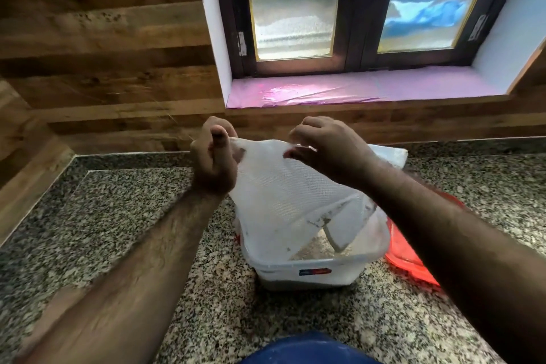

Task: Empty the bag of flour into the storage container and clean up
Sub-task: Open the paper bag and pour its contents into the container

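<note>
A clear plastic flour bag (283, 201) hangs upside down over a clear square storage container (307, 270) on the granite counter. My left hand (214, 156) pinches the bag's upper left corner and my right hand (328, 148) pinches its upper right corner. The bag's mouth dips inside the container, where pale flour (316, 247) lies at the bottom. Flour traces cling to the inside of the bag.
A red lid (410, 260) lies to the right of the container, partly under my right forearm. A white object (390, 154) sits behind the bag. The speckled granite counter (118, 216) meets a wooden wall. A window with a pink-lined sill (354, 87) is ahead.
</note>
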Demonstrator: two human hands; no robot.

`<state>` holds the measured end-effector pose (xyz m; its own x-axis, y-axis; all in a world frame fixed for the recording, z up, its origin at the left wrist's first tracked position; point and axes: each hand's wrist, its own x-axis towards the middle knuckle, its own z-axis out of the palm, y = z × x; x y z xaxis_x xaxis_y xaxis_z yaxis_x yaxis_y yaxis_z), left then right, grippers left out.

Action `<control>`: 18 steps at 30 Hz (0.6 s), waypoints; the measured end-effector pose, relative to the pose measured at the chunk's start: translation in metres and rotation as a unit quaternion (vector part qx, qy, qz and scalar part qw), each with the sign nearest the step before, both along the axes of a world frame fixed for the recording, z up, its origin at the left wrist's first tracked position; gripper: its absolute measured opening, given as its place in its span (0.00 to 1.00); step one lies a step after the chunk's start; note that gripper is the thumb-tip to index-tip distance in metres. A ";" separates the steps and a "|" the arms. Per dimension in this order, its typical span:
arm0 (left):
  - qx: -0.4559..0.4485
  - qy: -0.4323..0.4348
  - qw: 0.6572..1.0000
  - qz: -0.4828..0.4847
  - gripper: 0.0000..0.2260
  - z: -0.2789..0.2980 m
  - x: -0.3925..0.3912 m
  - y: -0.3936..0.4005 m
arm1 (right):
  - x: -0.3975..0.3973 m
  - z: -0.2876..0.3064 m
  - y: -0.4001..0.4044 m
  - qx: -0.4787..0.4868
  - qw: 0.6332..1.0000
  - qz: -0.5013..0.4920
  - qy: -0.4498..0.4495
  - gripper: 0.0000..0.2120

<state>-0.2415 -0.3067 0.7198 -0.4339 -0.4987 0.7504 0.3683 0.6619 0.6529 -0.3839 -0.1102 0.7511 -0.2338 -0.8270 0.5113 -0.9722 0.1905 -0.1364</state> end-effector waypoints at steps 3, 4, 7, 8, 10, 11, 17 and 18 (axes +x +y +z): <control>0.053 0.024 0.998 0.026 0.34 0.000 0.004 0.002 | 0.008 0.003 -0.009 0.007 0.999 0.015 -0.048 0.27; 0.062 0.029 0.997 0.031 0.34 0.001 0.005 0.003 | 0.013 0.004 -0.012 -0.002 0.999 0.023 -0.042 0.24; 0.065 0.028 0.997 0.025 0.37 0.001 0.007 0.009 | 0.019 0.004 -0.019 -0.049 0.998 0.027 0.010 0.10; 0.073 0.024 0.997 0.023 0.39 0.000 0.008 0.009 | 0.018 0.004 -0.021 -0.069 0.997 0.015 0.018 0.08; 0.122 0.013 0.992 -0.003 0.45 0.003 0.011 0.007 | 0.015 0.002 -0.022 -0.103 0.995 -0.010 0.011 0.07; 0.153 0.013 0.988 -0.011 0.49 0.003 0.013 0.008 | 0.013 0.001 -0.020 -0.120 0.993 -0.019 0.006 0.07; 0.181 -0.110 0.966 -0.149 0.52 -0.018 0.035 0.045 | 0.013 -0.012 -0.020 -0.158 0.986 -0.030 0.032 0.07; 0.171 -0.132 0.962 -0.170 0.51 -0.023 0.038 0.049 | 0.012 -0.015 -0.019 -0.153 0.987 -0.029 0.037 0.07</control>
